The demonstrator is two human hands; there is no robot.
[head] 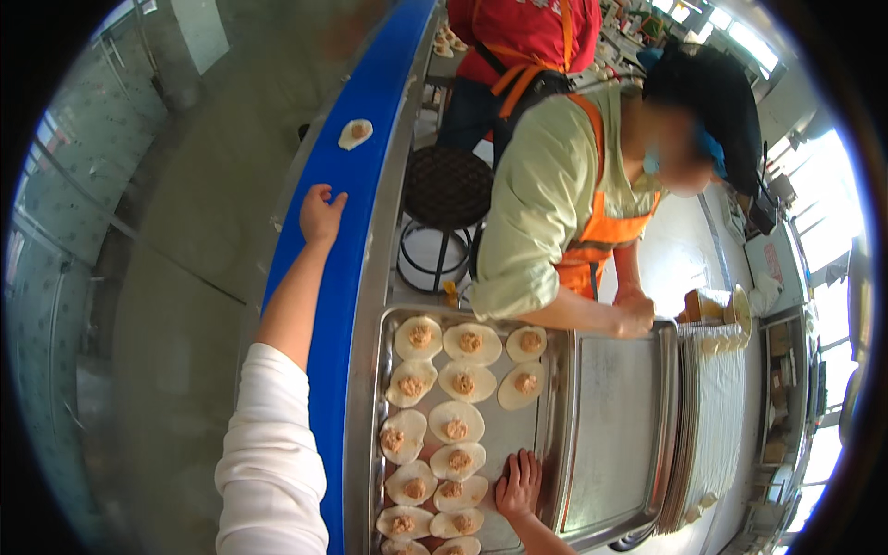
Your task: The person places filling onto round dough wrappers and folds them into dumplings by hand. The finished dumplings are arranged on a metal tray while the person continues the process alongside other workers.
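My left hand reaches out over a blue conveyor belt, thumb and fingers apart, with nothing seen between them. Beyond its fingertips lies a round of dough with a lump of filling on the belt. Lower right, my right hand rests palm down over a metal tray; whatever may be under the palm is hidden. Left of that hand, rows of flat dough rounds, each topped with filling, cover much of the tray, including one nearby round. Two more rounds in its right-hand column, such as this dough round, lie farther up.
An empty-looking second metal tray adjoins on the right, beside a tall stack of trays. A co-worker in an orange apron leans over its far edge. A round stool and another person in red are beyond.
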